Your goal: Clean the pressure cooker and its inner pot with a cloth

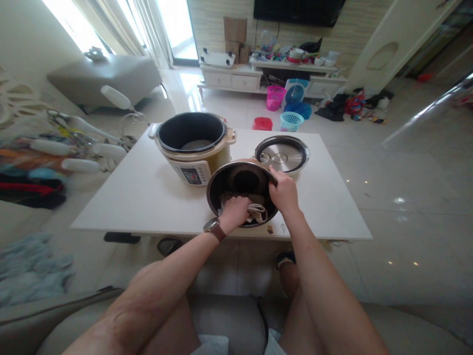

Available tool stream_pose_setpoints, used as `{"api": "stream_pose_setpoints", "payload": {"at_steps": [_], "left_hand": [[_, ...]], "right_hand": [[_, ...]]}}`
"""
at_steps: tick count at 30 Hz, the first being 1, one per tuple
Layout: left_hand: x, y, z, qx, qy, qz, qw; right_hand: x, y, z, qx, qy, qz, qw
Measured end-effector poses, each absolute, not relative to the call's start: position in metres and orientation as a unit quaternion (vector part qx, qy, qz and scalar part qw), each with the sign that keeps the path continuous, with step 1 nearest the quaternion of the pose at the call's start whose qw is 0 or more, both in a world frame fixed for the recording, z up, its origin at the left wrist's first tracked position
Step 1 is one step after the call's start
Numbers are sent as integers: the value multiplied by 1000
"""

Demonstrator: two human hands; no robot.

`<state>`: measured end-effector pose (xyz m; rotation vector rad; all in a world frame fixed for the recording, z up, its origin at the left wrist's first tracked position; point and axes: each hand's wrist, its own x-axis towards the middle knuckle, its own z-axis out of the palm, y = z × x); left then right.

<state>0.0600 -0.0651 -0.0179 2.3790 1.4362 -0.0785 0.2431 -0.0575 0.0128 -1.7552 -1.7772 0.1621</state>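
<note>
A dark inner pot lies tipped on the near part of the white table, its mouth turned toward me. My right hand grips the pot's right rim, thumb on top. Inside the mouth, my left hand, with a watch on its wrist, is closed on a light cloth lying against the lower wall. Behind the pot to the left stands the electric pressure cooker, lidless, with its control panel facing me. Its round metal lid rests inside-up behind the pot to the right.
Beyond the table are a red stool, a blue basket and a pink basket. A white cabinet runs along the far wall. A hanging lamp shows at left. A sofa is beneath me.
</note>
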Motion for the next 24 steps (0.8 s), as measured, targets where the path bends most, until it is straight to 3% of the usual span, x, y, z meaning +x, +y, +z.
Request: {"api": "stream_pose_setpoints", "payload": {"at_steps": [11, 19, 24], "left_hand": [[58, -53, -19, 804, 546, 6, 236], [67, -59, -23, 790, 539, 37, 289], [62, -58, -11, 830, 516, 9, 213]], "right_hand": [[242, -64, 17, -733, -601, 52, 313], [236, -62, 16, -644, -646, 79, 403], [245, -63, 21, -638, -659, 62, 394]]}}
